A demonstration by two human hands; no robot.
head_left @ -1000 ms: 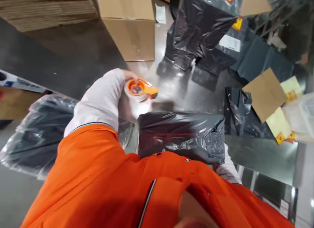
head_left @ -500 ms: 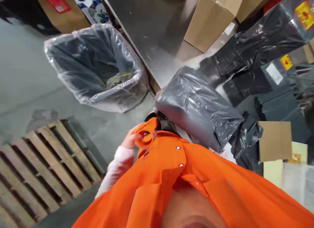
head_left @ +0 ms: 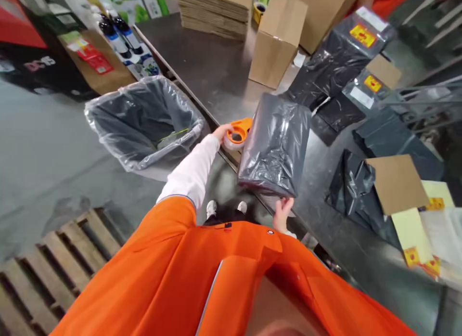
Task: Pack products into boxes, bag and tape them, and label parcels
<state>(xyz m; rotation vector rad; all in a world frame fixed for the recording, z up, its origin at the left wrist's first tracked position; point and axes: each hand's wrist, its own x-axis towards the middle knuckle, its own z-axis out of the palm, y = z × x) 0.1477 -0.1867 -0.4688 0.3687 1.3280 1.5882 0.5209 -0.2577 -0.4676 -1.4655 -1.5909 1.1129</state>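
My left hand (head_left: 223, 132) is closed on an orange tape dispenser (head_left: 239, 129) with a roll of clear tape in it. The dispenser is against the left side of a package (head_left: 276, 146) wrapped in shiny dark grey plastic. That package lies at the near edge of the metal table (head_left: 231, 61), partly over the edge. At its near right corner is my right hand (head_left: 282, 213), fingers bent against the plastic; part of the hand is hidden under the package.
Left of the table stands a bin (head_left: 144, 129) lined with clear plastic. A wooden pallet (head_left: 68, 264) lies on the floor. Cardboard boxes (head_left: 276, 42), black wrapped parcels (head_left: 325, 66), flattened cardboard (head_left: 214, 11) and a loose cardboard piece (head_left: 400, 184) are on the table.
My left hand has brought the tape dispenser forward from my body to the package's side. The package has been turned and straightened, its loose plastic end no longer spread out. My right hand has come into view.
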